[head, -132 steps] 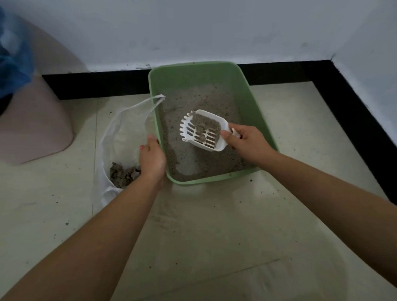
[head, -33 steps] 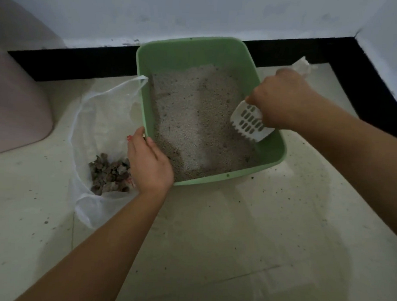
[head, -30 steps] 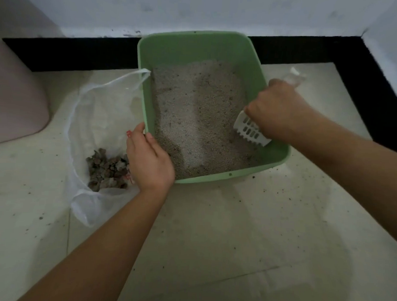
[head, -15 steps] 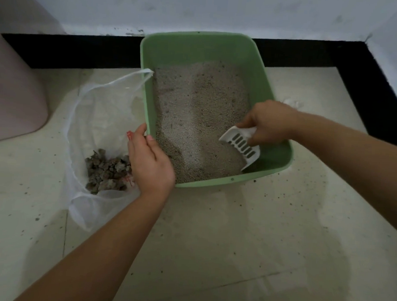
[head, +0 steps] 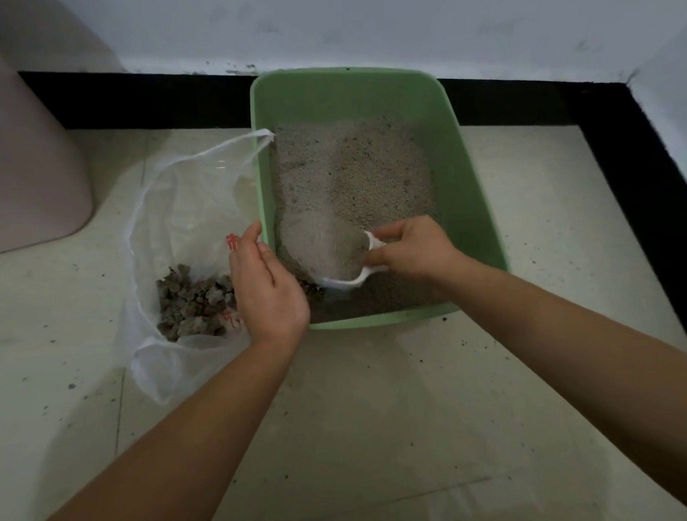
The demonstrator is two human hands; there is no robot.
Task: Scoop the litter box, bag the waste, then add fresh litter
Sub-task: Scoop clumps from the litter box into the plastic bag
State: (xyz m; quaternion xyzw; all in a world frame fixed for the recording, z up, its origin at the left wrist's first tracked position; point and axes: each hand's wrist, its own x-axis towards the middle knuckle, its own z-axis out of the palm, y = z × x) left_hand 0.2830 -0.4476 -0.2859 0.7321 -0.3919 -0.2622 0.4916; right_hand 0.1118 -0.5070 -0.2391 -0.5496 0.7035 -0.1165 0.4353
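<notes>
gripping a litter-heaped scoop [head: 347, 278], right hand [head: 412, 249] inside green box [head: 476, 210].

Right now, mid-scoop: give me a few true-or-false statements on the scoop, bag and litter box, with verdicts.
1. The right hand grips the white scoop, heaped with litter. True.
2. The plastic bag lies right of the green litter box. False: it lies left.
3. Waste clumps lie in the bag. True.
4. The scoop is over the bag. False: it is inside the box, near end.
5. The left hand holds a second scoop. False: it rests at the box's near corner.
</notes>
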